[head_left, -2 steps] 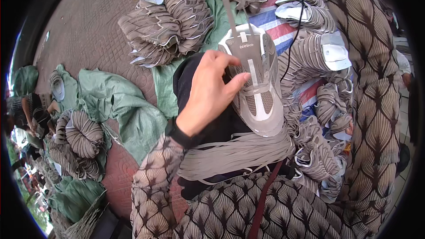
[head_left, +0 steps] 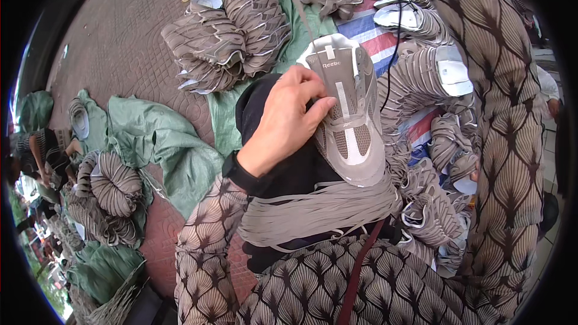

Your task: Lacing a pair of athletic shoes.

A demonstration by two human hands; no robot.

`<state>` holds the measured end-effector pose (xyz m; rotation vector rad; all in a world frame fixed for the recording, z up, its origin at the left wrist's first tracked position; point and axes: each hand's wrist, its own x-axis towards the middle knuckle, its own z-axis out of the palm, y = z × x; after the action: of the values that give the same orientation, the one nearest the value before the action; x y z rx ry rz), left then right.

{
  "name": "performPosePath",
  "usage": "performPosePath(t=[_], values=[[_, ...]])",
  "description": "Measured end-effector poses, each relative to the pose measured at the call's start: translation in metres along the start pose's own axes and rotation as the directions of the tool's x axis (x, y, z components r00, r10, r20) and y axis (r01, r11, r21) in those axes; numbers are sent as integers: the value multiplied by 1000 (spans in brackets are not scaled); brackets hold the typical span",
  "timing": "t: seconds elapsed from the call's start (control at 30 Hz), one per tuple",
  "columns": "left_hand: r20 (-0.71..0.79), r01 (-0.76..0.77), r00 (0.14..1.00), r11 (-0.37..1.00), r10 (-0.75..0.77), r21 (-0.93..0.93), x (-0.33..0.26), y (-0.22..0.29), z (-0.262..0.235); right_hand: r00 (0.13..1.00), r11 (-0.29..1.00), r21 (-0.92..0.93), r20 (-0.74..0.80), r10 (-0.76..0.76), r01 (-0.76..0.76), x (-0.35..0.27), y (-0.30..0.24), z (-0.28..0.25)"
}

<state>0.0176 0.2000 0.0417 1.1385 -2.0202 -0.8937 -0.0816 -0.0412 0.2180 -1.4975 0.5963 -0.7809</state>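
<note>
A grey-beige shoe upper (head_left: 355, 135) with a white toe strip and white lining lies over my lap, toe toward me. My left hand (head_left: 289, 111) is closed at its left lace edge. Thumb and index finger are bent close together there; the other fingertips are partly hidden. From the collar a flat grey shoelace (head_left: 296, 0) runs taut up past the top of the picture. My right arm (head_left: 475, 48) reaches up along the right side, its hand beyond the top edge. A thick bundle of loose grey laces (head_left: 313, 213) rests across my lap, just below the toe.
Stacked shoe uppers (head_left: 208, 42) lie at the far left, with more stacks (head_left: 415, 78) to the right on a striped sheet (head_left: 367, 27). Green sacks (head_left: 159, 135) spread over the paving. A dark cord (head_left: 394, 54) hangs right of the shoe. Another person (head_left: 39, 156) is at far left.
My left thumb and index finger have drawn closer together at the shoe's edge. The upper part of the lace has swung to the left.
</note>
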Motion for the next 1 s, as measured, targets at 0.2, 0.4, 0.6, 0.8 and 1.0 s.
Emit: performPosePath(t=[0.2, 0.4, 0.6, 0.8, 1.0], values=[[279, -9, 950, 909, 138, -418, 10, -6, -10, 431, 563, 271, -419, 799, -781, 18, -24, 66], [281, 210, 959, 566, 40, -797, 25, -2, -19, 810, 280, -856, -236, 537, -435, -31, 32, 15], [95, 64, 988, 235, 122, -970, 41, -16, -25, 782, 409, -852, -2, 624, -328, -142, 23, 1], [123, 78, 986, 349, 109, -934, 47, 5, -25, 808, 844, -208, 247, 535, -494, -257, 104, 22], [116, 45, 988, 543, 98, -839, 47, 31, -26, 933, 907, -234, -11, 359, -352, -262, 120, 61]])
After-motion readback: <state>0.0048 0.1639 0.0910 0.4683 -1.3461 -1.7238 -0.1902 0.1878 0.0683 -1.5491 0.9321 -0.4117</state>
